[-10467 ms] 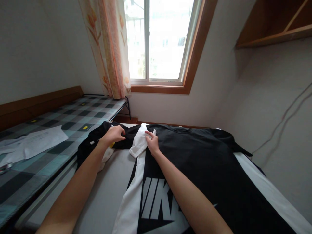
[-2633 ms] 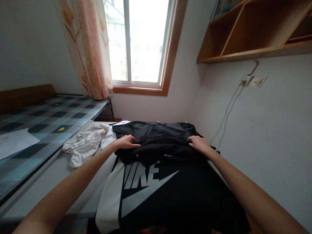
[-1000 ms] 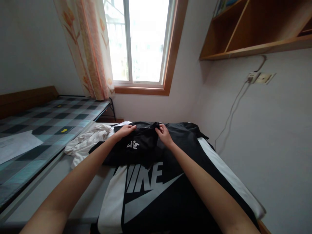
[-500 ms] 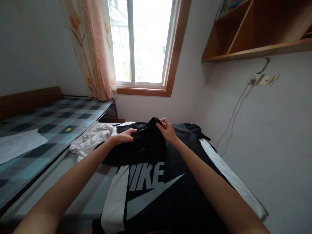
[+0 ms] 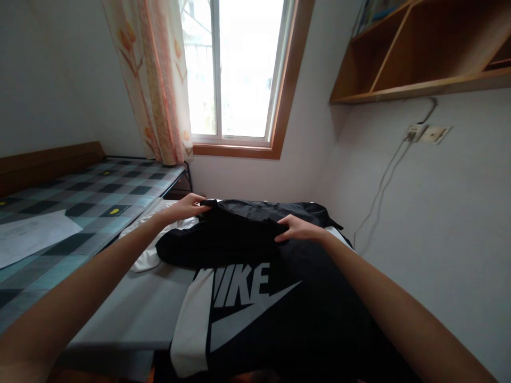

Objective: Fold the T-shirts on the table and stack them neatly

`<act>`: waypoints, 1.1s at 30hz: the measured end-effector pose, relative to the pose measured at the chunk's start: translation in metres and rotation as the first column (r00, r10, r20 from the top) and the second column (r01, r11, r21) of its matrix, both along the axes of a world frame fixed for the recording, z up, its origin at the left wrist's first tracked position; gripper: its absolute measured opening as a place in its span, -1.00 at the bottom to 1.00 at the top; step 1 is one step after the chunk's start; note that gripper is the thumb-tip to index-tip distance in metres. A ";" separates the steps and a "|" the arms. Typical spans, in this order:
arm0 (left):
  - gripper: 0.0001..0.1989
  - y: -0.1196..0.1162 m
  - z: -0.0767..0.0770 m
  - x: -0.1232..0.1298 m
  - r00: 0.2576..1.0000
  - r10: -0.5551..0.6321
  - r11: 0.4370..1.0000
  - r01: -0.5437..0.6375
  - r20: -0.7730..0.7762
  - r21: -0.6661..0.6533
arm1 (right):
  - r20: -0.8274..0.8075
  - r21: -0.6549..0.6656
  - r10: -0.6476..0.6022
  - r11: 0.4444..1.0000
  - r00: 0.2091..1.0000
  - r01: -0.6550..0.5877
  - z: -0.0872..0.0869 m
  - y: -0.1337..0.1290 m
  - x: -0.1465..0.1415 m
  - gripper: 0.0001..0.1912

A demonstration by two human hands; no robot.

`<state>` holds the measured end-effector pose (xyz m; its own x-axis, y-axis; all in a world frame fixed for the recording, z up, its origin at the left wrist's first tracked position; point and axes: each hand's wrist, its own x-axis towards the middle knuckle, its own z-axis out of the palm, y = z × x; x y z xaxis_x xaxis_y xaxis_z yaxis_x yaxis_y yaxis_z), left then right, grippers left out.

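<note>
A black garment (image 5: 231, 239), its exact kind unclear, is stretched between my two hands. My left hand (image 5: 190, 206) pinches its edge at the far left corner. The opposite end of that edge is gripped by my right hand (image 5: 297, 229), fingers closed on the cloth. Underneath lies a large black top with white sleeves (image 5: 327, 303), spread out, with a grey NIKE print and swoosh; the held garment covers part of it. A crumpled white cloth (image 5: 146, 259) lies left of the black garment, partly behind my left forearm.
A pale table (image 5: 131, 314) carries the clothes. To the left is a bed with a checked mattress (image 5: 99, 183) and a paper sheet (image 5: 35, 234). A wooden shelf (image 5: 419, 85) and a wall socket with a cable (image 5: 417, 132) are at right; a curtained window (image 5: 247, 69) is ahead.
My hands have moved apart, the left one leftward and up, the right one rightward and down. The bunched black garment is now pulled wide and flatter between them.
</note>
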<state>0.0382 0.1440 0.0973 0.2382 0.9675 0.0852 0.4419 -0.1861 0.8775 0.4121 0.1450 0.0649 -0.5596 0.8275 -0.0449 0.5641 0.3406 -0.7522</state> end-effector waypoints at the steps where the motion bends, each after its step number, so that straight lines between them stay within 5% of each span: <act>1: -0.67 -0.002 0.001 0.001 0.998 0.015 1.000 -0.016 0.060 0.019 | -0.006 0.064 -0.029 0.998 1.000 0.029 0.002 0.001 0.000 -0.69; 5: -0.55 -0.007 0.006 0.004 0.954 0.057 0.998 -0.058 0.294 -0.005 | -0.319 0.326 -0.275 0.867 0.907 0.377 0.016 0.011 -0.002 -0.61; 7: -0.52 -0.012 0.010 0.004 0.959 0.031 0.999 -0.020 0.281 -0.044 | -0.471 0.261 -0.313 0.844 0.825 0.469 0.024 0.016 -0.002 -0.57; 10: -0.53 -0.021 0.016 -0.002 0.988 -0.142 0.980 0.149 0.061 -0.130 | -0.552 0.133 -0.349 0.860 0.757 0.493 0.034 0.016 -0.001 -0.54; 13: -0.66 -0.027 0.013 -0.010 0.922 -0.295 0.946 0.247 -0.250 -0.208 | -0.393 0.082 -0.303 0.929 0.868 0.361 0.034 0.003 0.001 -0.51; 16: -0.83 -0.027 0.001 -0.013 0.894 -0.227 0.974 0.202 -0.386 -0.106 | -0.011 -0.014 -0.116 0.993 0.993 0.116 0.022 -0.015 -0.001 -0.51; 18: -0.93 -0.025 -0.004 -0.011 0.903 -0.188 0.982 0.182 -0.385 -0.054 | 0.201 -0.140 0.037 0.990 0.979 -0.009 0.010 -0.023 -0.004 -0.57; 20: -0.94 -0.023 -0.003 -0.008 0.907 -0.184 0.981 0.191 -0.378 -0.019 | 0.247 -0.166 0.070 0.986 0.966 -0.029 0.001 -0.024 -0.009 -0.71; 23: -0.79 -0.019 0.011 -0.005 0.909 -0.167 0.978 0.201 -0.382 0.051 | -0.051 -0.055 -0.131 0.990 0.990 0.129 -0.002 -0.014 -0.015 -0.82; 26: -0.62 -0.010 0.034 -0.003 0.892 -0.207 0.963 0.258 -0.403 0.075 | -0.460 -0.147 -0.307 0.952 0.833 0.269 0.010 0.005 -0.019 -0.77; 28: -0.53 -0.002 0.052 0.001 0.882 -0.115 0.953 0.228 -0.457 0.200 | -0.620 -0.164 -0.363 0.927 0.695 0.338 0.026 0.021 -0.022 -0.76; 30: -0.54 0.005 0.070 0.011 0.866 0.157 0.889 0.086 -0.475 0.451 | -0.733 -0.069 -0.362 0.882 0.576 0.466 0.047 0.040 -0.023 -0.76; 33: -0.70 0.012 0.095 0.033 0.803 0.510 0.623 -0.096 -0.310 0.776 | -0.858 0.123 -0.270 0.719 0.438 0.684 0.086 0.070 -0.018 -0.78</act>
<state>0.0715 0.1555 0.1924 0.1485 0.6736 0.7240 0.8893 -0.4112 0.2003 0.3940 0.2154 0.1512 0.2947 0.7751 0.5589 0.0405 0.5743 -0.8177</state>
